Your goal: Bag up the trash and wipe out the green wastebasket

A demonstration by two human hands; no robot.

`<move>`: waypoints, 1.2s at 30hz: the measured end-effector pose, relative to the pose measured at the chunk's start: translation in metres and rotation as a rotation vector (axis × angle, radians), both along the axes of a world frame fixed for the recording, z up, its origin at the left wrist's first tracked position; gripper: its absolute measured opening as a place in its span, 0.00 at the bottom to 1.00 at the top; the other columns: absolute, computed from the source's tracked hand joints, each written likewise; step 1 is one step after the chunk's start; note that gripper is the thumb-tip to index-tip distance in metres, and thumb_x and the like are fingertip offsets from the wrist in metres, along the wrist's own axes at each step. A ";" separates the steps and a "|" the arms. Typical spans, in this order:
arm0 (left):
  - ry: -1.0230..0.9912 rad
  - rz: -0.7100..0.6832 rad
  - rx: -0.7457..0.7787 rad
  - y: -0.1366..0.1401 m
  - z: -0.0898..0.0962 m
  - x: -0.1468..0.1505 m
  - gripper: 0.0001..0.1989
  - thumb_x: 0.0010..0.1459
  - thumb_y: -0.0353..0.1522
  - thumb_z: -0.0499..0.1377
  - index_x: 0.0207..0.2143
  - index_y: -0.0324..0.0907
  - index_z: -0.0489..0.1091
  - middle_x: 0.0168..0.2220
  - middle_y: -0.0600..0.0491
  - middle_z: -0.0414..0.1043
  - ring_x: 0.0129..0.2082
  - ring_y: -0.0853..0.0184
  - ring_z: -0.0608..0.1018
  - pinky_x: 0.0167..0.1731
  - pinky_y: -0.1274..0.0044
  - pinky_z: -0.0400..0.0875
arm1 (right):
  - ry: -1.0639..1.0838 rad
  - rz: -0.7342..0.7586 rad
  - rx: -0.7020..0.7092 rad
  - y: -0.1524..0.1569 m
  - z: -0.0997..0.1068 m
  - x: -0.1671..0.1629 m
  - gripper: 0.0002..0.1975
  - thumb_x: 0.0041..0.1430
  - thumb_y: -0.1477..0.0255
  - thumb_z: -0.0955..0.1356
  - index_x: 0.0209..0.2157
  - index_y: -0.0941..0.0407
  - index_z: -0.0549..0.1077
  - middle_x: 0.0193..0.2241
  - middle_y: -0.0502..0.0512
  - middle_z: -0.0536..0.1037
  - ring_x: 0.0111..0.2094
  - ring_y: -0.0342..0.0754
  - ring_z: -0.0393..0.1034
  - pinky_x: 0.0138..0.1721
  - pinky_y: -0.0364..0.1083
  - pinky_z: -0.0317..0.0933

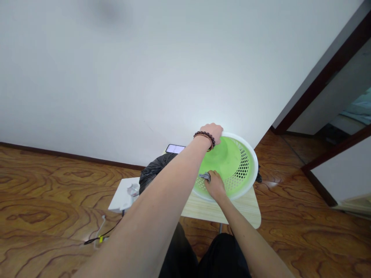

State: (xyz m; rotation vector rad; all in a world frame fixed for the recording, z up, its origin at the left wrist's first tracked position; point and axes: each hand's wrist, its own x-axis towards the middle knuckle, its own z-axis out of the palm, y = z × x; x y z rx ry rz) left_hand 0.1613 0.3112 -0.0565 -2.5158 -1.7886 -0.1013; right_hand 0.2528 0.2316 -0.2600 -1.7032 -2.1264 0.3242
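Observation:
A round plastic basket, light green inside with a white rim and rows of holes, rests on a small pale wooden table. My left hand, a beaded bracelet at its wrist, is closed over the basket's far rim; its fingertips are hidden. Inside the near part of the basket, my right hand is closed on a small grey cloth, held against the perforated wall. Most of the cloth is covered by the fingers.
Left of the basket are a black plastic bag and a phone. A white box stands further left, with cables on the wooden floor. The white wall rises just behind the table; a doorway is at right.

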 end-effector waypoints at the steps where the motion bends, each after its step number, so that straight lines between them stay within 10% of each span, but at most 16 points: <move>1: 0.000 -0.005 0.008 0.001 -0.001 0.001 0.17 0.46 0.32 0.55 0.41 0.45 0.68 0.39 0.48 0.70 0.37 0.62 0.73 0.34 0.73 0.69 | 0.004 -0.040 0.036 0.003 0.003 0.002 0.11 0.52 0.75 0.61 0.39 0.58 0.66 0.36 0.57 0.67 0.39 0.48 0.61 0.41 0.45 0.54; 14: -0.009 0.024 -0.007 0.002 -0.001 -0.002 0.17 0.46 0.32 0.54 0.42 0.45 0.68 0.38 0.47 0.70 0.36 0.60 0.73 0.33 0.72 0.69 | -0.189 0.097 -0.110 0.008 -0.015 0.002 0.14 0.59 0.73 0.58 0.42 0.57 0.71 0.44 0.60 0.67 0.43 0.49 0.62 0.44 0.45 0.53; 31: -0.021 0.051 -0.014 0.000 0.001 0.000 0.17 0.46 0.33 0.55 0.41 0.45 0.69 0.38 0.48 0.70 0.36 0.63 0.73 0.34 0.75 0.68 | -0.134 0.499 -0.133 -0.060 0.046 0.043 0.15 0.53 0.81 0.58 0.35 0.55 0.72 0.33 0.53 0.69 0.39 0.44 0.62 0.41 0.41 0.54; 36: -0.026 0.043 -0.003 0.001 -0.001 0.000 0.16 0.46 0.33 0.55 0.41 0.44 0.69 0.38 0.48 0.69 0.36 0.63 0.72 0.35 0.74 0.68 | -0.081 0.241 -0.084 -0.025 0.039 0.046 0.17 0.55 0.81 0.56 0.42 0.57 0.70 0.38 0.55 0.71 0.38 0.45 0.65 0.40 0.40 0.54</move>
